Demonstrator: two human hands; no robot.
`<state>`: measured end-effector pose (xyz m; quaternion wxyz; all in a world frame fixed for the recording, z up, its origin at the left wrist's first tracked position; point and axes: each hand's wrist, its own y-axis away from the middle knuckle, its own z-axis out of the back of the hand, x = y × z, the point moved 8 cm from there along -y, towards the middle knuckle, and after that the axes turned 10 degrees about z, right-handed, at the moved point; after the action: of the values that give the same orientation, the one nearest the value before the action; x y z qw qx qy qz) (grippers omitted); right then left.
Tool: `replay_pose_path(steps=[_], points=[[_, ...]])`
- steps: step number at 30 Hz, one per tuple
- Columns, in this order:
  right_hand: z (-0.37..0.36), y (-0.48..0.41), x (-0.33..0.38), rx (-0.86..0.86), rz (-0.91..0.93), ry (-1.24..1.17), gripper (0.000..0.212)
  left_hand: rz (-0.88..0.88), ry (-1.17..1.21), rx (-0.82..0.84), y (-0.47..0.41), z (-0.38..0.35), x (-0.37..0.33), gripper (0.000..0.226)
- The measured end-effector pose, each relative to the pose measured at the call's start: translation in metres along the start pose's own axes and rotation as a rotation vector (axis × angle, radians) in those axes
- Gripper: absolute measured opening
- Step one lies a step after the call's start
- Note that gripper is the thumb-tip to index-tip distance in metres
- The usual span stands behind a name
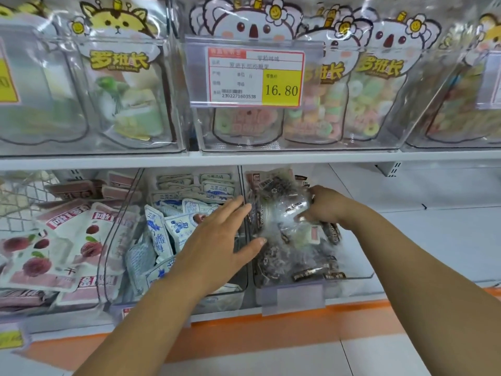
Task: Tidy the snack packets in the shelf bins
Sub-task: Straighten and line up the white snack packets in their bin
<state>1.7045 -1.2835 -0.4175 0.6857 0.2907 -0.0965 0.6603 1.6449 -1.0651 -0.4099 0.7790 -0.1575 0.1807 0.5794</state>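
Observation:
On the lower shelf stand three clear bins. The right bin [360,275] holds several dark brown snack packets [282,256]. My right hand [325,206] reaches into it from the right, fingers closed around a clear dark packet [282,210] at the top of the pile. My left hand [214,240] is spread flat with fingers apart, over the divider between the middle and right bins, thumb touching the dark pile. The middle bin [127,213] holds blue-and-white packets [173,226]. The left bin holds pink-and-white fruit packets [67,240].
The upper shelf [244,157] carries clear bins of animal-shaped candy bags [254,77] and a price tag [254,77] reading 16.80. Bare white shelf [433,226] lies right of the dark-packet bin. An orange shelf edge [271,324] runs along the front. A wire basket [24,196] sits far left.

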Motion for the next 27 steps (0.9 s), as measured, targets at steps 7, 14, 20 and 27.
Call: replay_pose_path(steps=[7,14,20,27], points=[[0.007,0.013,0.002,-0.13,0.097,-0.147,0.068,0.016,0.029,0.004,0.003,0.0,0.0,0.075],[0.038,0.034,0.015,-0.261,0.229,-0.073,0.056,-0.04,0.033,0.017,0.006,-0.002,-0.017,0.081],[0.052,0.058,0.007,-0.439,0.273,-0.384,0.05,-0.032,0.078,0.006,0.008,0.0,-0.018,0.078],[0.044,0.08,-0.01,-0.634,0.258,-0.859,0.027,-0.051,0.099,-0.011,0.015,0.003,-0.026,0.076]])
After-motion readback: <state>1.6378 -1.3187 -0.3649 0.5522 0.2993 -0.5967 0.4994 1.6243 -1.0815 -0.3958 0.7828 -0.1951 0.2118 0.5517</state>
